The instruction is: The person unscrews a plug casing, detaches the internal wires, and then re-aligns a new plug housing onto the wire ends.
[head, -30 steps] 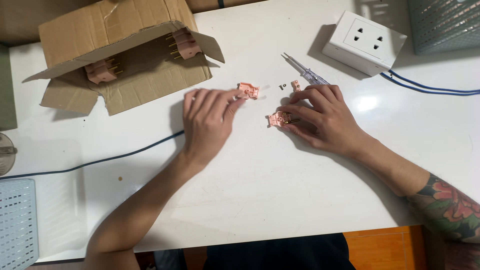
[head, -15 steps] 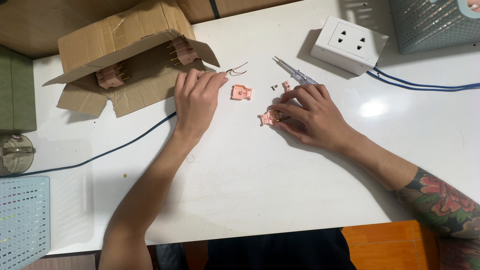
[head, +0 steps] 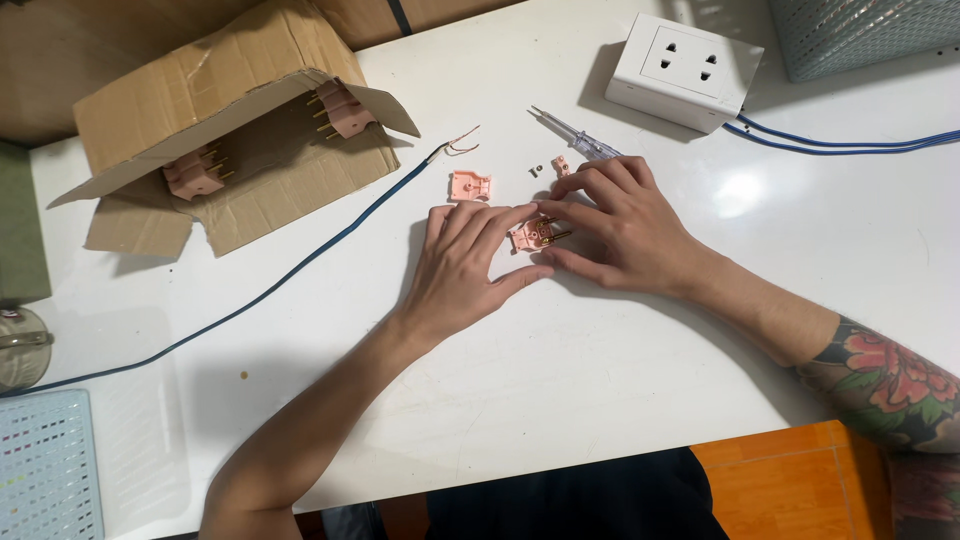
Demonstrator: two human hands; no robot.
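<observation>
A pink plug body (head: 533, 235) with brass pins lies on the white table (head: 600, 400), pinched between the fingertips of my left hand (head: 468, 262) and my right hand (head: 618, 222). Just beyond it lie a pink plug cover (head: 469, 185), a small pink clamp piece (head: 561, 165) and a tiny screw (head: 535, 171). A tester screwdriver (head: 580, 141) with a clear handle rests behind my right hand. A dark blue cable (head: 300, 265) runs left across the table, and its stripped copper end (head: 460, 143) lies near the cover.
An open cardboard box (head: 235, 140) holding more pink plugs (head: 340, 108) sits at the back left. A white socket box (head: 685, 70) with blue leads (head: 850, 145) stands at the back right. A perforated basket (head: 45, 465) is at the near left corner.
My left hand went out to the cable near the box, then came back to the plug body. The cable's stripped end now lies near the pink cover. The right hand stayed on the plug body.
</observation>
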